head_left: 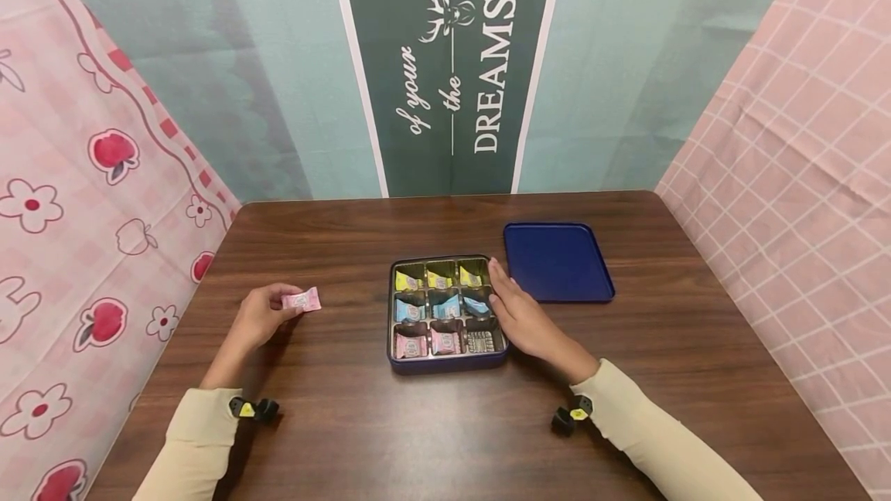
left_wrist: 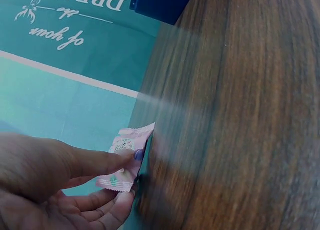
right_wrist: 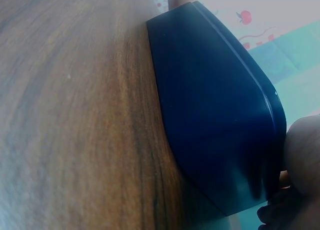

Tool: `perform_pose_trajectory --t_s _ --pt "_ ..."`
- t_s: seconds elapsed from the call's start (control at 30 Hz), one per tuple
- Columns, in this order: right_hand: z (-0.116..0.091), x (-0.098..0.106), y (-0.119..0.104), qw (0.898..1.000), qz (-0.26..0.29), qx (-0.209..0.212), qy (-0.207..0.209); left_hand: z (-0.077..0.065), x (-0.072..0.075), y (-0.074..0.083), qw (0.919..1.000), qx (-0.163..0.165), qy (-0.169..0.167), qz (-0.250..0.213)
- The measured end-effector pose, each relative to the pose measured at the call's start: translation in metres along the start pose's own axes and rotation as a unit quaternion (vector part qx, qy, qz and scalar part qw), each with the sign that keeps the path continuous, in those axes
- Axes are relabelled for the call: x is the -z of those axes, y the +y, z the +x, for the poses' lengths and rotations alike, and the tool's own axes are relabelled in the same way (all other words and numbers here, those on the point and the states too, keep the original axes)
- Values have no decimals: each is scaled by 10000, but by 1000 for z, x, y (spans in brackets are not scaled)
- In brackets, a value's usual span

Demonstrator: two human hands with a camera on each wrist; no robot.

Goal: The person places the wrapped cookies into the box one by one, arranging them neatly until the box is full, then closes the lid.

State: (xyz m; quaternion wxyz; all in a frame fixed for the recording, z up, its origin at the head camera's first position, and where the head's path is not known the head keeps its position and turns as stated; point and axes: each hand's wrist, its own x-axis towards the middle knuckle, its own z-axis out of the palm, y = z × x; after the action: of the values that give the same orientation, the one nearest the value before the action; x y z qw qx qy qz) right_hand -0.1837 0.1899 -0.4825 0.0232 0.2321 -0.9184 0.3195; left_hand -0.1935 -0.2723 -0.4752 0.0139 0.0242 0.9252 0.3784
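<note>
My left hand [head_left: 263, 314] pinches a pink wrapped candy [head_left: 302, 300] between thumb and fingers, left of the tin; the left wrist view shows the wrapper's crimped ends. A dark blue square tin [head_left: 445, 366] with a divided insert stands at the middle of the table. Yellow candies [head_left: 439, 280] fill its back row, blue candies [head_left: 446, 307] the middle row. In the front row, pink candies [head_left: 411, 345] sit in the left and middle compartments; the right one shows its patterned bottom. My right hand [head_left: 524, 318] rests along the tin's right side with fingers extended.
The blue lid [head_left: 558, 262] lies on the wooden table [head_left: 334, 424], behind and to the right of the tin. A printed green curtain [head_left: 452, 168] hangs at the table's back edge, with pink cloths [head_left: 800, 176] at both sides.
</note>
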Motion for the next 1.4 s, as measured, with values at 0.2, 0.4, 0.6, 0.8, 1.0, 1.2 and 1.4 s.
perform_pose_trajectory --t_s 0.2,0.4,0.6,0.8,1.0,1.2,1.4 --pt "0 0 0 10000 -13 14 11 -1 0 3 9993 0 73 -377" --pt "0 -1 0 10000 20 42 46 -4 -2 10 9914 113 67 -1304" --pt "-3 -2 0 10000 19 29 34 -11 -6 20 9766 134 -160 -2141" --pt "-2 -3 1 10000 -2 48 70 -13 -8 30 9703 103 -252 -2403" --pt "-2 -2 0 9999 -5 75 77 -15 -12 32 9554 224 -393 -2917" --pt "-2 -1 0 9999 0 102 62 -16 -16 33 9425 128 -533 -3296" --pt "-2 -2 1 9999 18 92 59 -17 -22 39 9280 79 -685 -3661"
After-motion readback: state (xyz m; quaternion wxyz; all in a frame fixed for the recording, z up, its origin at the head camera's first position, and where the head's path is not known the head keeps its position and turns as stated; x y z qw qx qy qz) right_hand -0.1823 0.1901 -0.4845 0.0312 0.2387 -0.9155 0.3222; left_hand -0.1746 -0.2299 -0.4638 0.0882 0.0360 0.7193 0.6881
